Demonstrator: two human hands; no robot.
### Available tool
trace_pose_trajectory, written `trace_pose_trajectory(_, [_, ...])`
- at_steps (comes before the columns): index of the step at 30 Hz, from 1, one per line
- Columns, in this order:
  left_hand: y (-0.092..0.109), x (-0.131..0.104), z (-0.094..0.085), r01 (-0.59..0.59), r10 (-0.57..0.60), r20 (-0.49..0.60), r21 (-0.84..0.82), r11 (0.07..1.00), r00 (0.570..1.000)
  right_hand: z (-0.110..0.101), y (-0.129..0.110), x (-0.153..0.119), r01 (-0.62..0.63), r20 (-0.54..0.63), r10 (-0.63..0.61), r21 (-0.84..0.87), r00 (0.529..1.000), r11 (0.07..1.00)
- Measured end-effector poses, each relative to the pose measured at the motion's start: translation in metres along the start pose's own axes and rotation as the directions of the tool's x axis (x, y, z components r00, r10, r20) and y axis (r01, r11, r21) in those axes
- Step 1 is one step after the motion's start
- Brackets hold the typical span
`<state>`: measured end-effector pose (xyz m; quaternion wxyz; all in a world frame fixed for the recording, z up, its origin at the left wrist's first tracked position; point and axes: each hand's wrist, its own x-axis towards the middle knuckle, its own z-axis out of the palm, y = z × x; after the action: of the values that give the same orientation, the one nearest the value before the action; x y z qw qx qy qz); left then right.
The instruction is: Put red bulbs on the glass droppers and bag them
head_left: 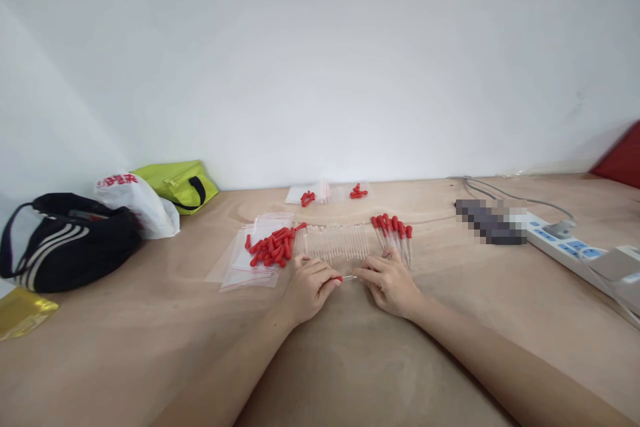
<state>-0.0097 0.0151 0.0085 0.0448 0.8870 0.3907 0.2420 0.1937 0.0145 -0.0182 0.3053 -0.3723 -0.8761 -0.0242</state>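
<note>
My left hand (311, 288) pinches a red rubber bulb (339, 279) near the table's middle. From the bulb a thin clear tube (350, 277) runs to my right hand (387, 282), whose fingers are closed on its other end. Behind my hands lies a row of clear tubes (335, 241). Left of that row, a heap of red bulbs (273, 248) rests on clear plastic bags (250, 278). To the right, several tubes with red bulbs on their ends (395, 225) lie side by side.
Small bags with red bulbs (308, 198) lie by the wall. At the left are a black bag (75, 240), a white plastic bag (140, 203), a green bag (175, 183) and a yellow packet (25, 312). A power strip (560, 243) and a blurred dark object (493, 221) lie right.
</note>
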Motion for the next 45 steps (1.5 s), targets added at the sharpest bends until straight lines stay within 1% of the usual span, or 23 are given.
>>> trace_pose_trajectory(3, [0.000,0.000,0.000,-0.021,0.021,0.004,-0.008,1.000,1.000,0.000,-0.003,0.001,-0.006,0.020,0.005,0.033,1.000,0.999])
trace_pose_trajectory(5, [0.001,0.000,0.000,-0.042,0.042,0.026,-0.008,0.999,0.999,0.000,-0.006,0.002,-0.013,0.030,0.011,0.051,1.000,0.999])
trace_pose_trajectory(11, [0.001,0.001,-0.001,-0.087,0.086,0.056,0.023,0.996,0.995,0.006,-0.012,0.003,-0.036,0.049,0.032,0.071,0.998,0.997])
trace_pose_trajectory(15, [0.001,0.001,-0.001,-0.113,0.110,0.080,0.031,0.993,0.991,0.009,-0.013,0.004,-0.025,0.067,0.021,0.068,0.998,0.997])
trace_pose_trajectory(18, [0.001,0.002,-0.002,-0.114,0.112,0.076,0.023,0.993,0.991,0.008,-0.012,0.006,-0.010,0.089,0.004,0.061,0.996,0.998])
trace_pose_trajectory(21, [0.000,0.002,-0.002,-0.077,0.076,0.029,0.027,0.997,0.997,0.005,-0.012,0.010,0.028,0.105,-0.028,0.005,0.994,1.000])
trace_pose_trajectory(24, [-0.004,0.002,-0.002,-0.051,0.052,-0.026,0.041,0.998,0.998,0.000,-0.011,0.012,0.083,0.129,-0.067,-0.120,0.989,0.989])
trace_pose_trajectory(26, [-0.008,0.000,-0.001,-0.023,0.026,-0.070,0.054,0.998,0.997,-0.004,-0.008,0.013,0.099,0.157,-0.068,-0.195,0.985,0.976])
trace_pose_trajectory(27, [-0.011,-0.001,0.000,0.008,-0.002,-0.102,0.061,0.998,0.995,-0.005,-0.005,0.013,0.073,0.159,-0.038,-0.224,0.986,0.972])
trace_pose_trajectory(28, [-0.014,-0.002,0.002,0.047,-0.038,-0.134,0.064,0.997,0.990,-0.007,-0.001,0.014,0.013,0.144,0.024,-0.250,0.989,0.968])
trace_pose_trajectory(29, [-0.017,-0.003,0.003,0.086,-0.075,-0.159,0.060,0.994,0.984,-0.008,0.004,0.016,-0.084,0.105,0.117,-0.271,0.988,0.959])
trace_pose_trajectory(30, [-0.019,-0.003,0.005,0.118,-0.108,-0.173,0.051,0.992,0.979,-0.008,0.009,0.018,-0.205,0.050,0.228,-0.284,0.972,0.937])
trace_pose_trajectory(31, [-0.022,-0.004,0.007,0.138,-0.129,-0.176,0.036,0.990,0.976,-0.008,0.015,0.021,-0.332,-0.010,0.344,-0.288,0.939,0.898])
trace_pose_trajectory(33, [-0.024,-0.005,0.009,0.143,-0.140,-0.167,0.004,0.990,0.976,-0.006,0.027,0.028,-0.539,-0.102,0.534,-0.280,0.839,0.794])
trace_pose_trajectory(34, [-0.024,-0.005,0.009,0.127,-0.128,-0.148,-0.010,0.992,0.981,-0.004,0.032,0.032,-0.607,-0.123,0.599,-0.280,0.791,0.744])
trace_pose_trajectory(35, [-0.024,-0.005,0.009,0.105,-0.107,-0.121,-0.021,0.994,0.987,-0.002,0.037,0.036,-0.651,-0.128,0.646,-0.287,0.753,0.702])
trace_pose_trajectory(37, [-0.023,-0.005,0.008,0.053,-0.055,-0.055,-0.037,0.998,0.997,0.003,0.042,0.043,-0.698,-0.119,0.702,-0.313,0.702,0.644])
trace_pose_trajectory(38, [-0.022,-0.005,0.007,0.032,-0.033,-0.027,-0.042,0.999,0.999,0.006,0.044,0.046,-0.707,-0.110,0.718,-0.329,0.687,0.626])
trace_pose_trajectory(40, [-0.021,-0.005,0.005,0.013,-0.013,0.007,-0.049,0.999,1.000,0.010,0.045,0.049,-0.706,-0.082,0.733,-0.360,0.676,0.610])
trace_pose_trajectory(45, [-0.021,-0.003,0.004,-0.005,0.007,0.043,-0.046,0.999,0.999,0.011,0.046,0.051,-0.685,-0.020,0.734,-0.375,0.679,0.624])
